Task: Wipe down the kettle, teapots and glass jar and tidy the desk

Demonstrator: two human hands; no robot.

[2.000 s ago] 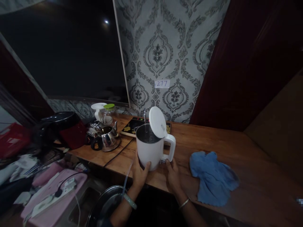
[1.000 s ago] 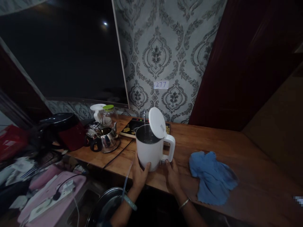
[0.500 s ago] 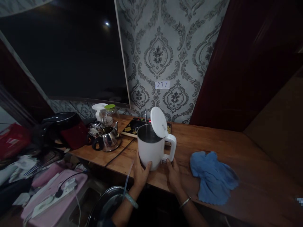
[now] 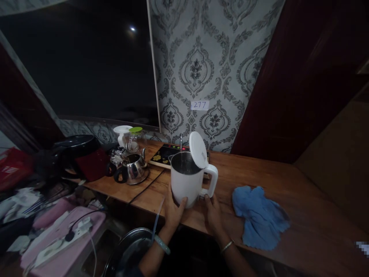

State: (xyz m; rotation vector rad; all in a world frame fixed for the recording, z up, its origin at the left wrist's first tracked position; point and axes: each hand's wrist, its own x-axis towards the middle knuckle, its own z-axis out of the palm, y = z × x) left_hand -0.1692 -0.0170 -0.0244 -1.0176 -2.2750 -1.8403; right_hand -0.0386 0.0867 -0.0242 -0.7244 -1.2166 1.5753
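Observation:
A white electric kettle [image 4: 186, 188] stands upright at the front of the wooden counter, its round lid [image 4: 198, 150] tipped up over the handle. Behind its dark inside rises a thin metal spout [image 4: 181, 143], and a fine stream seems to fall from it into the kettle. My left hand [image 4: 173, 209] curls round the kettle's lower left side, thumb in front. At the bottom of the handle, the fingers of my right hand [image 4: 213, 213] press against the kettle; their tips are partly hidden.
Behind the kettle lies a black-topped tea stove [image 4: 163, 154] with lit buttons. Left of it are a steel teapot [image 4: 134, 169], a green-lidded glass jar [image 4: 137, 139] and a dark red appliance [image 4: 92, 163]. A blue cloth [image 4: 261, 219] rests right. Below is a power strip [image 4: 57, 246].
The view has shifted slightly, so most things sit a little further right. Both hands keep the same hold on the kettle, and its lid stays raised.

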